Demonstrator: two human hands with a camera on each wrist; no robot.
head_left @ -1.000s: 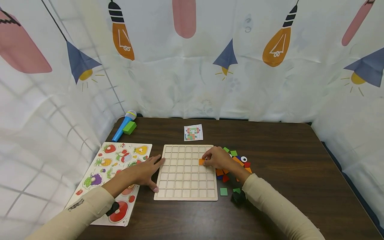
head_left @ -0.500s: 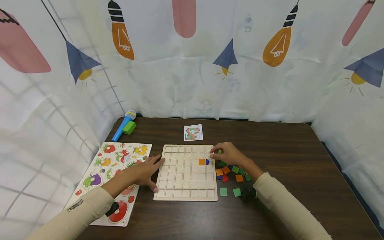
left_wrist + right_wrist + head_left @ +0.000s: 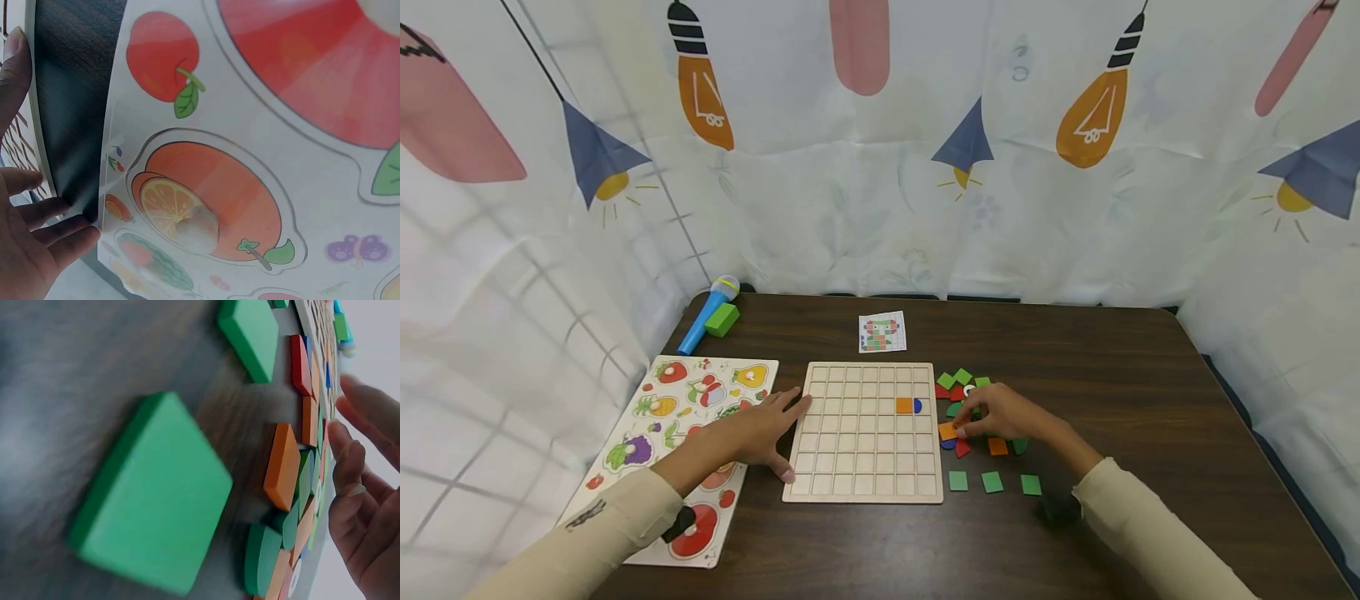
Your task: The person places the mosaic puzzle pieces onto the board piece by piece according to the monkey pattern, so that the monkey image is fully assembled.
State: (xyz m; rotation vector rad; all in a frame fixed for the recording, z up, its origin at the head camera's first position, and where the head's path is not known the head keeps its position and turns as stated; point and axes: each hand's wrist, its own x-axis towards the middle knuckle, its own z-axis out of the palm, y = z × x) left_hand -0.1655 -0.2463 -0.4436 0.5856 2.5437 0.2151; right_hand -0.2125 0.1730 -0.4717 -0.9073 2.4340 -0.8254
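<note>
My left hand [image 3: 763, 432] rests with spread fingers along the left edge of the pale wooden grid board [image 3: 863, 442]. An orange square tile [image 3: 905, 406] and a blue semicircle tile [image 3: 917, 406] lie side by side on that board. My right hand [image 3: 1003, 414] is low over the loose tiles at the board's right. Its thumb and fingertips are right at another orange square tile [image 3: 947, 432], which lies among the pile. In the right wrist view a gap shows between the fingertips, nothing between them. Three green square tiles [image 3: 992, 482] lie apart from the pile.
A fruit knob puzzle [image 3: 670, 479] lies under my left forearm. Behind it are a blue toy microphone [image 3: 703, 321] and a green block [image 3: 722, 320]. A small pattern card [image 3: 882, 332] lies beyond the grid board. A printed curtain [image 3: 865, 200] hangs behind the table.
The right hand has left the orange tile on the board, uncovering the blue semicircle beside it. It has moved right and down to the loose tiles. The left hand stays put.
</note>
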